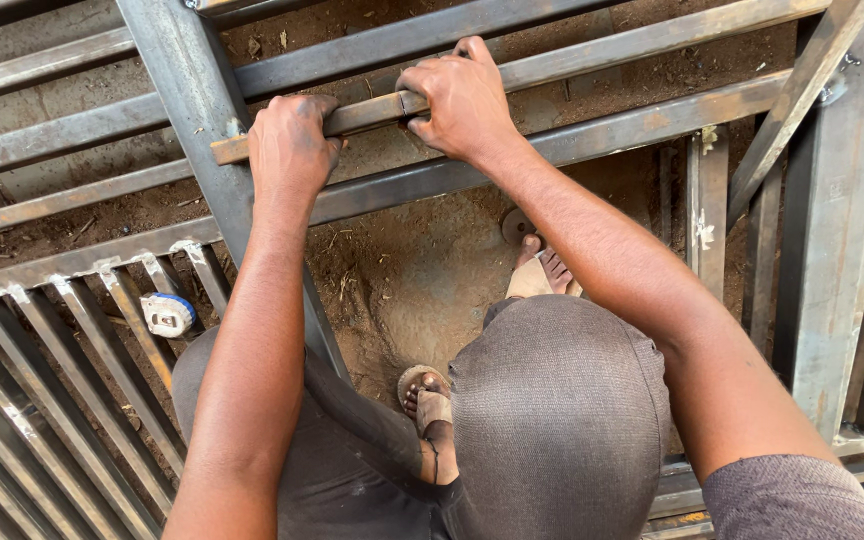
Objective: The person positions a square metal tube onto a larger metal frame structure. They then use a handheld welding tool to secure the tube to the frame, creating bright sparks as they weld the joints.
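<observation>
While both hands grip the same loose metal bar (352, 118), the left hand (290, 148) is clenched over it near its free end and the right hand (462, 98) is wrapped around it a little further along, fingers curled over the top edge. The bar lies slanted across the welded gate frame (182, 90), resting on a broad upright member and running roughly in line with the long rails beside it. To hold it well, I judge that both grips should stay firm and the bar flat against the frame, its edge kept parallel to the neighbouring rail (572, 140) so it does not slide or twist. The bar is a narrow strip of bare steel, brownish with rust and dull grey along its side, its near end cut square. Below the arms, a row of thin slanted bars (72, 380) fills the lower left of the frame, and a small tape measure (167, 314) lies among them. Sandalled feet (430, 398) stand on the earth floor (402, 270) between the rails.
</observation>
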